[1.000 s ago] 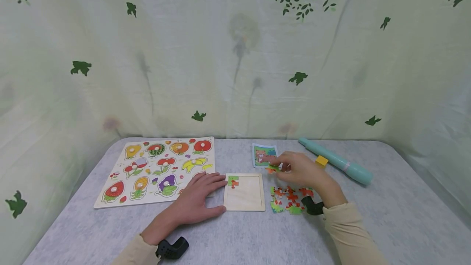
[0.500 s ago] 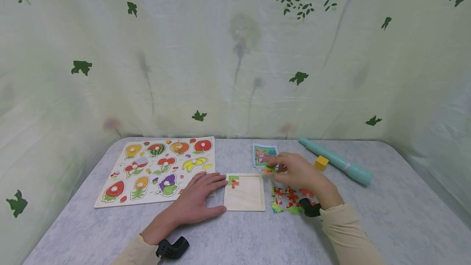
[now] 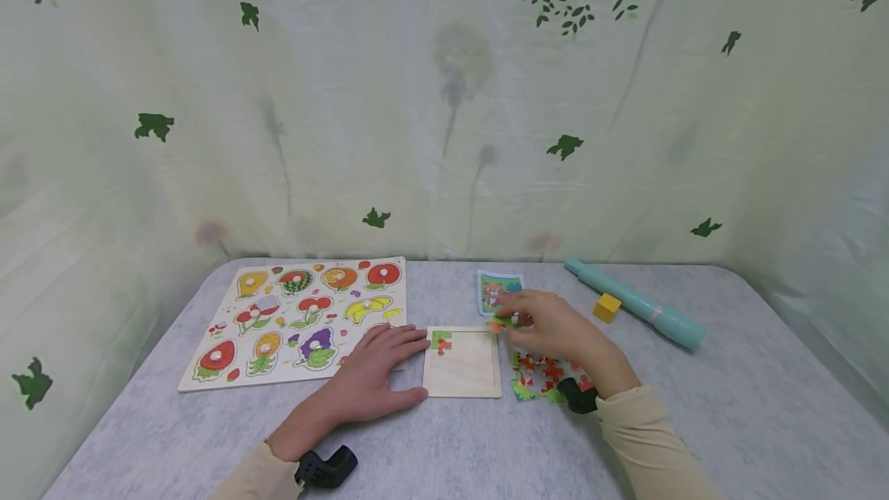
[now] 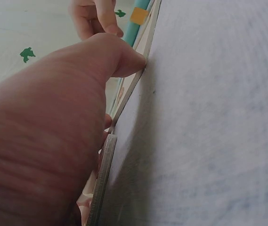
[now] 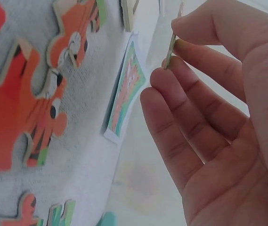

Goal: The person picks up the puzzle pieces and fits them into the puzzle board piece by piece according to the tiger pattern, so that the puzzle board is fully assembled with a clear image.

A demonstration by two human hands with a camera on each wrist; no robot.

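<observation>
Shifted leftward since the earlier frame, the right hand (image 3: 556, 324) pinches a thin, flat green-and-orange puzzle piece (image 3: 500, 324) between thumb and fingers, near the upper right corner of the square, pale-wood tray (image 3: 464, 370) at lower centre. Straight-fingered, the left hand (image 3: 378, 376) touches the tray's left rim; knobbly-edged loose pieces (image 3: 529, 376) lie on mottled grey tabletop (image 3: 444, 454), right of the tray.

A fruit-picture board (image 3: 288, 326) lies at the left of the grey table (image 3: 764, 400). At the right, a yellow cube (image 3: 607, 308) sits just beside a teal, elongated object (image 3: 639, 304). A leaf-printed curtain (image 3: 347, 106) hangs behind the table.
</observation>
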